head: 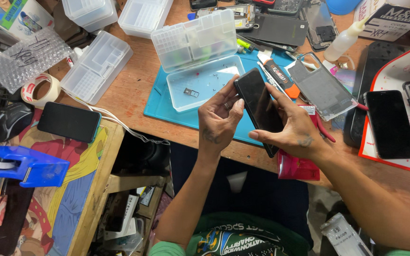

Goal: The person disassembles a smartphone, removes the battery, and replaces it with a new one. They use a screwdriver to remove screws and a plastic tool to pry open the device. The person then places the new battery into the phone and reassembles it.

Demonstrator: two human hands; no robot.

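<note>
A black smartphone (260,105) is held tilted above the front edge of the blue work mat (160,104). My right hand (293,130) cradles it from below and from the right, with the thumb along its lower edge. My left hand (219,118) pinches the phone's upper left edge with its fingertips; a ring shows on one finger. Just behind the hands stands an open clear plastic parts box (202,80) with a small metal tray piece and tiny screws inside.
Another dark phone (69,122) lies at the left, beside a tape roll (41,89) and a blue tape dispenser (22,166). Clear organiser boxes (96,66) stand at the back left. An opened phone body (322,89), a screwdriver (276,73), a squeeze bottle (345,40) and a black phone (390,124) lie to the right.
</note>
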